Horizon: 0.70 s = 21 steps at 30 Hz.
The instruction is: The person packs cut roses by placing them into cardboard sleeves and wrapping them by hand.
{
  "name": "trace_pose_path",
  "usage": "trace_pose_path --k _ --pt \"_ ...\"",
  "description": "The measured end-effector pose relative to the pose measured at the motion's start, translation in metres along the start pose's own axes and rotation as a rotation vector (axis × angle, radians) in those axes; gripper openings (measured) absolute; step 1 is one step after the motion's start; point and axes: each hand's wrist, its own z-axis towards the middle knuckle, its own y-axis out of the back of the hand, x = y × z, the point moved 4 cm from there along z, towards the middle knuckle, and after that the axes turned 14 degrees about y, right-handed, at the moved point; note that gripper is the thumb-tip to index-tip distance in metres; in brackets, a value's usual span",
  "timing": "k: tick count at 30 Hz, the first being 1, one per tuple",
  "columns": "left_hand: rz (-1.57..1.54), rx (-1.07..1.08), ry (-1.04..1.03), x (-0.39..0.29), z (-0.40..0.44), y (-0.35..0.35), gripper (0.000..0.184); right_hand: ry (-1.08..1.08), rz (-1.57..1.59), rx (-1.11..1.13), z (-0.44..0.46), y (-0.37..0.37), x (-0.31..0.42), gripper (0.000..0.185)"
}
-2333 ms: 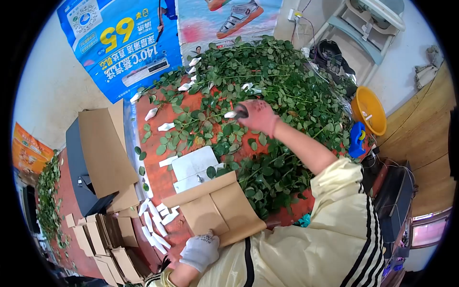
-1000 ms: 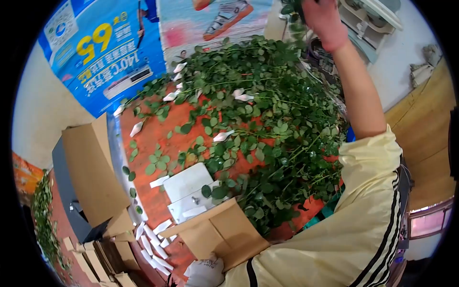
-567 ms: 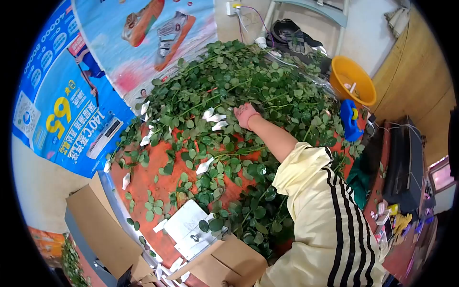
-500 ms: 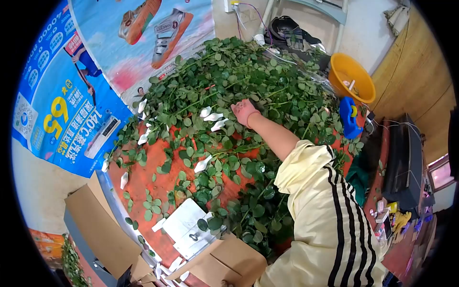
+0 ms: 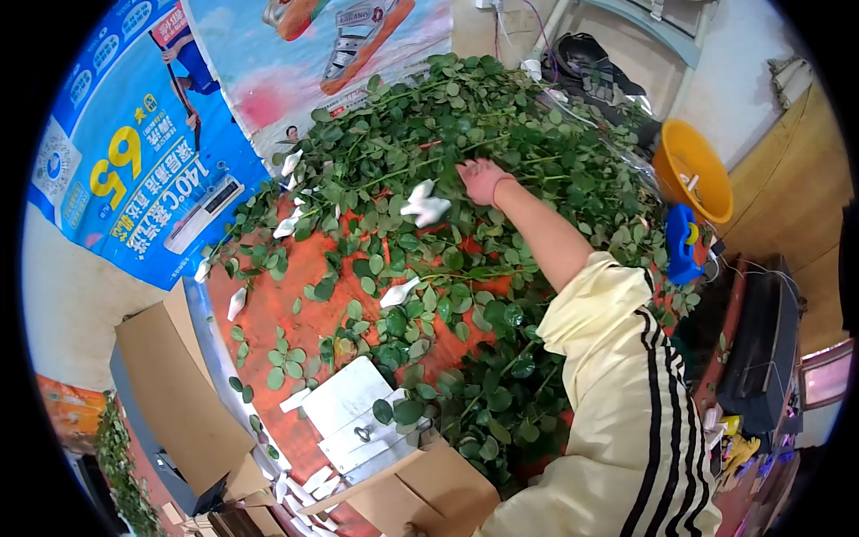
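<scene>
My right hand [image 5: 483, 181] reaches over a heap of leafy rose stems [image 5: 528, 134] on the red table. Its fingers are curled down among the leaves and closed around stems, partly hidden by the foliage. Just left of it is a cluster of white-wrapped flower heads [image 5: 425, 206], smeared by motion. Another white-wrapped head [image 5: 399, 293] lies nearer, on a stem pointing right. More white-wrapped heads [image 5: 288, 224] rest along the left edge of the heap. My left hand is out of view.
A white board with a metal ring [image 5: 353, 407] lies near the front, beside an open cardboard box [image 5: 429, 488]. Another carton [image 5: 179, 385] stands left. An orange basin [image 5: 693, 170] and a blue tape dispenser [image 5: 682, 246] are at the right. Posters hang behind.
My right hand has shifted slightly farther back across the heap. The white-wrapped heads beside it have drawn closer together and are now blurred. The whole view has turned a little.
</scene>
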Motion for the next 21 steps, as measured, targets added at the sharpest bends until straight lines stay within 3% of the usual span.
trace_pose_path --k 1,3,4,6,7,9,11,14,16,18,19,20,21 --pt "0.007 -0.017 0.004 0.0 0.001 0.001 0.029 0.007 0.009 -0.006 0.007 -0.008 -0.001 0.052" --pt "-0.003 -0.018 0.018 -0.001 0.002 0.003 0.03 -0.048 -0.187 0.187 0.011 -0.032 -0.005 0.055" --pt "-0.021 -0.026 0.022 -0.001 0.001 0.003 0.03 -0.037 -0.181 0.196 0.005 -0.02 0.007 0.055" --pt "0.058 0.032 0.042 0.003 -0.007 -0.007 0.031 -0.11 -0.491 0.366 -0.03 0.028 0.032 0.052" --pt "0.144 0.079 0.055 0.005 -0.011 -0.013 0.031 0.011 -0.695 0.349 -0.035 0.009 0.034 0.045" --pt "0.093 0.0 0.016 0.007 -0.01 -0.019 0.032 0.017 -0.678 0.361 -0.003 -0.083 -0.016 0.042" --pt "0.056 -0.078 -0.028 0.01 -0.01 -0.02 0.032 0.018 -0.65 0.363 0.0 -0.089 -0.033 0.039" --pt "0.056 -0.07 -0.054 0.012 -0.016 -0.018 0.033 -0.28 -0.253 0.167 -0.045 0.006 -0.019 0.051" --pt "0.057 -0.03 -0.029 0.009 -0.013 -0.019 0.033 -0.165 -0.321 -0.312 -0.068 0.038 -0.032 0.036" --pt "0.043 -0.019 -0.004 0.008 -0.013 -0.021 0.032 -0.092 -0.322 -0.273 -0.086 0.064 -0.036 0.052" --pt "0.051 -0.005 0.011 0.01 -0.012 -0.022 0.032 0.09 -0.413 -0.317 -0.08 0.06 -0.043 0.055" --pt "0.052 -0.003 0.008 0.011 -0.012 -0.022 0.032 0.087 -0.411 -0.315 -0.067 0.038 -0.053 0.055" --pt "0.067 0.004 -0.013 0.012 -0.012 -0.023 0.03 0.279 -0.114 -0.503 -0.052 0.009 -0.057 0.057"
